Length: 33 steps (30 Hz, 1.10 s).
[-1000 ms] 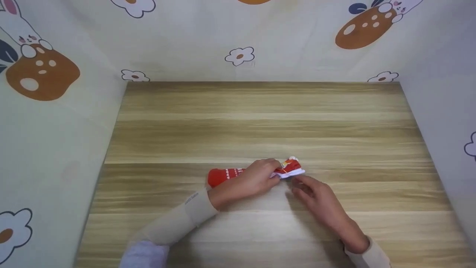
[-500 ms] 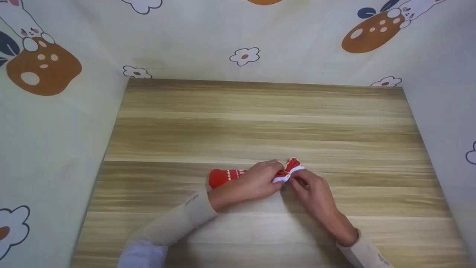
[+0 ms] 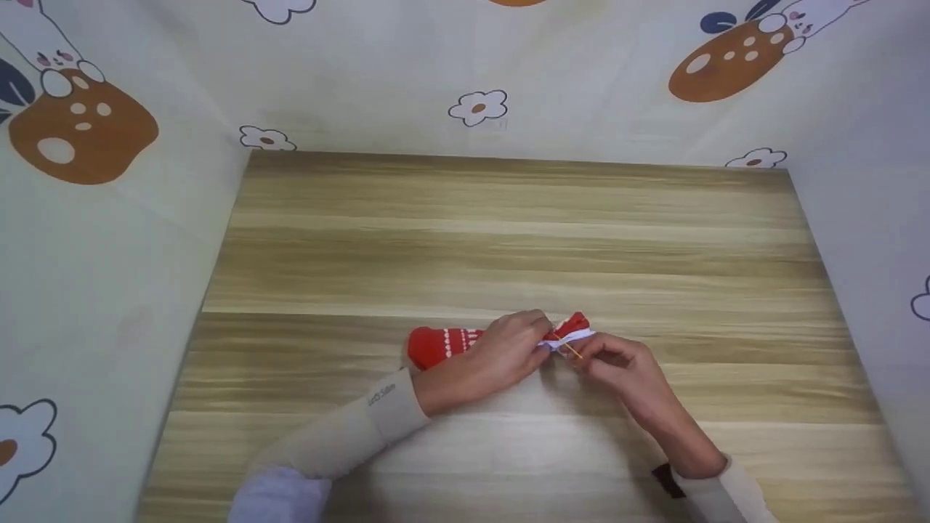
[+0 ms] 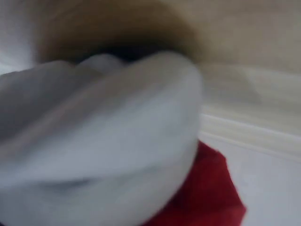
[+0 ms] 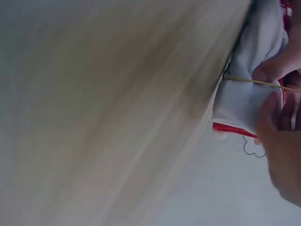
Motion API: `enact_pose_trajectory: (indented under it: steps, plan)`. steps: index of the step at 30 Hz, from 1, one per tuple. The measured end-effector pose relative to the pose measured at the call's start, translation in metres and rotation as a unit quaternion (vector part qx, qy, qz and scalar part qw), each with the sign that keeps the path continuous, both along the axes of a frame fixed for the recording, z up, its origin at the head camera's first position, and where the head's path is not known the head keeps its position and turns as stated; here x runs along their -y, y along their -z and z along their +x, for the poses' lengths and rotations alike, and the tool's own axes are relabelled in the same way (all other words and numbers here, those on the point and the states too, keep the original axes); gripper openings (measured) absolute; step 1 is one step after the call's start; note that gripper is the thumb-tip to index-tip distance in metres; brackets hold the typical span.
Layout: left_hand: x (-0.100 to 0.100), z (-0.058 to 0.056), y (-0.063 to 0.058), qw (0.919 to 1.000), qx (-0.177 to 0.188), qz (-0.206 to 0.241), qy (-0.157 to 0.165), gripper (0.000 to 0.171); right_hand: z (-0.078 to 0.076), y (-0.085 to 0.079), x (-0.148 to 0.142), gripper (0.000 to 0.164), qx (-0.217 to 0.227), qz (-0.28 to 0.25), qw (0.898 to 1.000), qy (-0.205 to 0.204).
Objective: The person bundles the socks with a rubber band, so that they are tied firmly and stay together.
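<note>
A sock-like bundle of red and white cloth [image 3: 430, 349] lies low over the table, its red end marked with rows of white. My left hand [image 3: 501, 349] grips the bundle around the middle and hides that part. A yellow rubber band [image 3: 570, 347] circles the white and red folds near the right end. It stretches out toward my right hand [image 3: 628, 370], whose thumb and fingers pinch it. In the right wrist view the rubber band [image 5: 249, 80] crosses white cloth [image 5: 235, 103] edged in red. Red cloth [image 4: 202, 193] shows beside a large blurred pale shape in the left wrist view.
The wood-grain table [image 3: 465, 240] is enclosed by pale walls [image 3: 378, 80] printed with flowers, rabbits and orange fruit shapes. Light sleeves or bands cover both forearms [image 3: 349, 421].
My right fingers moved in to the bundle's right end, then drew back slightly, pulling the rubber band out. The folds at that end were pinched narrower. My left hand kept its grip.
</note>
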State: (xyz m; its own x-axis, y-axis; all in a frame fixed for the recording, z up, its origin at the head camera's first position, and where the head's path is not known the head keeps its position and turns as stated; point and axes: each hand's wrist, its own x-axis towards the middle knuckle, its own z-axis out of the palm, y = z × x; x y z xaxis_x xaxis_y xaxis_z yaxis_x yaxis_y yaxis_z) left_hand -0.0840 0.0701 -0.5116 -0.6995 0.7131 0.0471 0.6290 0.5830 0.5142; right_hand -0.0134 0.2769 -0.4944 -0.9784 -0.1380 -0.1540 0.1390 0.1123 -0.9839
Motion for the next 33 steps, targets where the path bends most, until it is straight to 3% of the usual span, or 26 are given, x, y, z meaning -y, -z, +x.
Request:
enact_pose_trajectory:
  steps: [2,5,7,9,13,15,19,21,24,27,31,33]
  plan:
    - [0.000,0.000,0.000,0.9999,-0.006,0.012,-0.007,0.019,0.000,-0.003,-0.004,0.023,0.008,-0.122,0.992,-0.038]
    - [0.001,0.000,-0.001,0.9992,-0.018,0.028,-0.021,0.018,0.001,-0.006,-0.007,0.033,0.041,-0.268,0.957,-0.102]
    - [0.002,-0.001,-0.001,0.9983,-0.024,0.040,-0.034,0.016,0.002,-0.006,-0.007,0.037,0.085,-0.314,0.937,-0.128]
    - [0.004,-0.003,-0.002,0.9967,-0.029,0.056,-0.051,0.015,0.003,-0.006,-0.005,0.034,0.138,-0.306,0.933,-0.128]
    - [0.009,-0.007,-0.006,0.9929,-0.039,0.074,-0.084,0.015,0.007,-0.004,-0.003,0.026,0.208,-0.194,0.950,-0.127]
    - [0.011,-0.009,-0.007,0.9916,-0.052,0.074,-0.093,0.016,0.008,-0.004,0.000,0.030,0.213,-0.113,0.961,-0.136]
    - [0.015,-0.013,-0.010,0.9883,-0.076,0.079,-0.106,0.016,0.009,-0.003,0.009,0.055,0.186,0.046,0.971,-0.144]
    - [0.017,-0.015,-0.011,0.9857,-0.084,0.085,-0.119,0.015,0.009,-0.002,0.013,0.073,0.169,0.112,0.972,-0.119]
    - [0.019,-0.017,-0.014,0.9814,-0.089,0.096,-0.140,0.014,0.007,0.000,0.018,0.101,0.145,0.192,0.969,-0.058]
    - [0.020,-0.019,-0.017,0.9788,-0.086,0.104,-0.154,0.013,0.005,0.004,0.020,0.115,0.119,0.249,0.961,-0.007]
    - [0.022,-0.020,-0.020,0.9777,-0.061,0.109,-0.169,0.013,0.004,0.010,0.021,0.124,0.071,0.297,0.952,0.021]
    - [0.023,-0.021,-0.022,0.9757,-0.044,0.111,-0.184,0.015,0.006,0.013,0.023,0.129,0.037,0.333,0.942,0.025]
